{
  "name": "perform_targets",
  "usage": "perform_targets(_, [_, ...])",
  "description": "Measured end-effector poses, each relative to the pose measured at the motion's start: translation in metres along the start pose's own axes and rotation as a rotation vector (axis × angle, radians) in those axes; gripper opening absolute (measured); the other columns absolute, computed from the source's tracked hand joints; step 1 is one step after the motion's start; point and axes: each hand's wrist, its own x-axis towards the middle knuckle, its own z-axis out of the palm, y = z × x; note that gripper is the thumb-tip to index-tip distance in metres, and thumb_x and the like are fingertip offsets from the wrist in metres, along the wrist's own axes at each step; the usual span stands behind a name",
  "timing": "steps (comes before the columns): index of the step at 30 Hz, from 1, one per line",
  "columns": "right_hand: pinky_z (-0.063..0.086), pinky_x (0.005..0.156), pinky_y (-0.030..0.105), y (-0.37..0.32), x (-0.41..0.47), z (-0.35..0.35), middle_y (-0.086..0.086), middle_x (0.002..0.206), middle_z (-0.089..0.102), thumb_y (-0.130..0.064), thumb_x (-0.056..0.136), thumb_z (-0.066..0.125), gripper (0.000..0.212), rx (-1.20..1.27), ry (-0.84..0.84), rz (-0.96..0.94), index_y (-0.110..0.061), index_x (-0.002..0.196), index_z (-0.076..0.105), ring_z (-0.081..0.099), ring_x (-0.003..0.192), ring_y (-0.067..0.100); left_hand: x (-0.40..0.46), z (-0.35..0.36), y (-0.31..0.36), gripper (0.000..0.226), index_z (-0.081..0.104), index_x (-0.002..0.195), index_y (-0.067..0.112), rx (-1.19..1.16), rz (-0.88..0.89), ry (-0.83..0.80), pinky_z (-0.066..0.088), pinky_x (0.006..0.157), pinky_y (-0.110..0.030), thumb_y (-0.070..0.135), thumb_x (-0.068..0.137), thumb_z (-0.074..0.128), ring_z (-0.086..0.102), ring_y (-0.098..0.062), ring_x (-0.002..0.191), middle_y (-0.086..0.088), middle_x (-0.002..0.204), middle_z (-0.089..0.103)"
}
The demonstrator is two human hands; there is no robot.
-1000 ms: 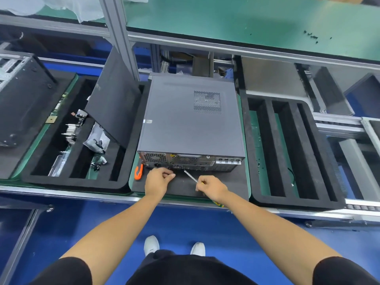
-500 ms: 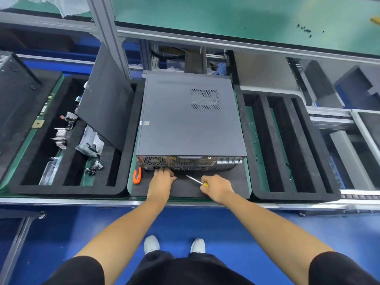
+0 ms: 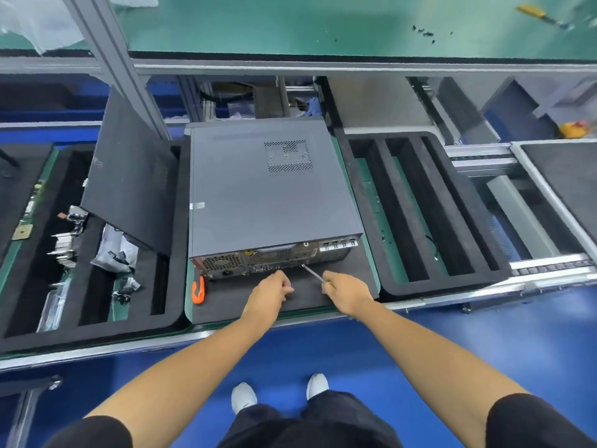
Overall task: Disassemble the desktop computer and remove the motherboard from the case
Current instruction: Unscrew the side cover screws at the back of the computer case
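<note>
On a black foam mat point(image 3: 339, 279) of an assembly line, the closed case point(image 3: 271, 195) lies rear-face toward the person so the right hand point(image 3: 347, 291), gripping a screwdriver point(image 3: 311, 273), reaches its screws while the left hand's point(image 3: 269, 291) curled fingers seemingly hold nothing.

Place: factory assembly-line workstation
Line: aluminium rails point(image 3: 323, 64) and a roller track point(image 3: 549, 265)
Bench: green anti-static mat point(image 3: 290, 21)
Holders: black foam trays point(image 3: 420, 215) with slots for parts
Floor: blue coating point(image 3: 323, 350)
</note>
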Motion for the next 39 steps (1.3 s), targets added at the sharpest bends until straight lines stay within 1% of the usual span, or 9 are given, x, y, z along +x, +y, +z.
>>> perform_targets(5, [0.036,0.06,0.035,0.029,-0.006,-0.012,-0.002,0.072,0.056,-0.03,0.099,0.042,0.019,0.111,0.038,0.088,-0.02,0.082,0.044,0.049,0.068,0.022,0.003,0.025,0.033,0.012,0.055,0.089,0.025,0.199,0.303,0.067,0.053,0.073,-0.036,0.026,0.099,0.061,0.06,-0.012,0.078,0.01,0.086,0.06])
perform_targets(9, [0.035,0.063,0.036,0.063,-0.001,-0.035,-0.001,0.071,0.053,-0.029,0.096,0.044,0.019,0.197,0.043,0.129,-0.02,0.079,0.04,0.046,0.068,0.021,0.016,0.052,0.069,0.012,0.059,0.089,0.024,0.264,0.383,0.059,0.053,0.074,-0.035,0.03,0.095,0.068,0.058,-0.011,0.077,0.011,0.086,0.059])
perform_targets(14, [0.035,0.062,0.036,0.112,0.01,-0.066,-0.001,0.069,0.053,-0.029,0.093,0.046,0.017,0.225,0.011,0.137,-0.02,0.078,0.043,0.046,0.064,0.021,0.041,0.092,0.119,0.012,0.061,0.091,0.023,0.304,0.398,0.037,0.052,0.074,-0.033,0.032,0.095,0.068,0.059,-0.014,0.081,0.008,0.089,0.061])
perform_targets(19, [0.036,0.066,0.037,0.159,0.027,-0.087,0.008,0.075,0.056,-0.027,0.093,0.046,0.018,0.369,0.061,0.196,-0.013,0.083,0.045,0.045,0.068,0.022,0.065,0.13,0.16,0.011,0.065,0.094,0.022,0.318,0.399,0.021,0.051,0.075,-0.033,0.032,0.096,0.067,0.059,-0.013,0.081,0.008,0.09,0.061])
perform_targets(25, [0.036,0.066,0.036,0.194,0.043,-0.1,0.004,0.08,0.059,-0.027,0.098,0.04,0.023,0.447,0.085,0.265,-0.011,0.094,0.056,0.046,0.069,0.021,0.096,0.163,0.198,0.012,0.07,0.106,0.024,0.374,0.368,-0.028,0.049,0.079,-0.03,0.031,0.096,0.067,0.061,-0.014,0.093,0.007,0.104,0.064])
perform_targets(28, [0.035,0.066,0.036,0.204,0.051,-0.103,0.004,0.078,0.058,-0.026,0.099,0.04,0.02,0.456,0.088,0.275,-0.014,0.089,0.053,0.046,0.068,0.021,0.11,0.174,0.21,0.013,0.071,0.108,0.027,0.36,0.318,-0.032,0.05,0.076,-0.029,0.03,0.096,0.067,0.065,-0.013,0.092,0.01,0.103,0.068])
perform_targets(32, [0.034,0.065,0.037,0.208,0.058,-0.105,0.003,0.074,0.055,-0.026,0.099,0.04,0.019,0.493,0.117,0.279,-0.015,0.087,0.05,0.043,0.065,0.02,0.125,0.179,0.221,0.026,0.069,0.124,0.027,0.318,0.271,-0.017,0.056,0.085,-0.035,0.025,0.098,0.065,0.068,-0.016,0.098,0.006,0.112,0.072])
perform_targets(35, [0.036,0.065,0.039,0.206,0.061,-0.106,0.004,0.074,0.054,-0.023,0.1,0.039,0.018,0.568,0.159,0.277,-0.01,0.095,0.05,0.042,0.066,0.021,0.13,0.175,0.222,0.051,0.052,0.145,0.028,0.344,0.254,-0.016,0.053,0.097,-0.042,0.014,0.097,0.065,0.063,-0.022,0.116,0.001,0.133,0.062])
perform_targets(39, [0.035,0.062,0.038,0.2,0.065,-0.106,0.01,0.077,0.053,-0.017,0.103,0.038,0.015,0.676,0.194,0.251,-0.005,0.099,0.047,0.042,0.068,0.021,0.123,0.167,0.209,0.054,0.049,0.144,0.031,0.307,0.278,-0.026,0.052,0.096,-0.042,0.007,0.096,0.06,0.061,-0.02,0.115,0.005,0.131,0.057])
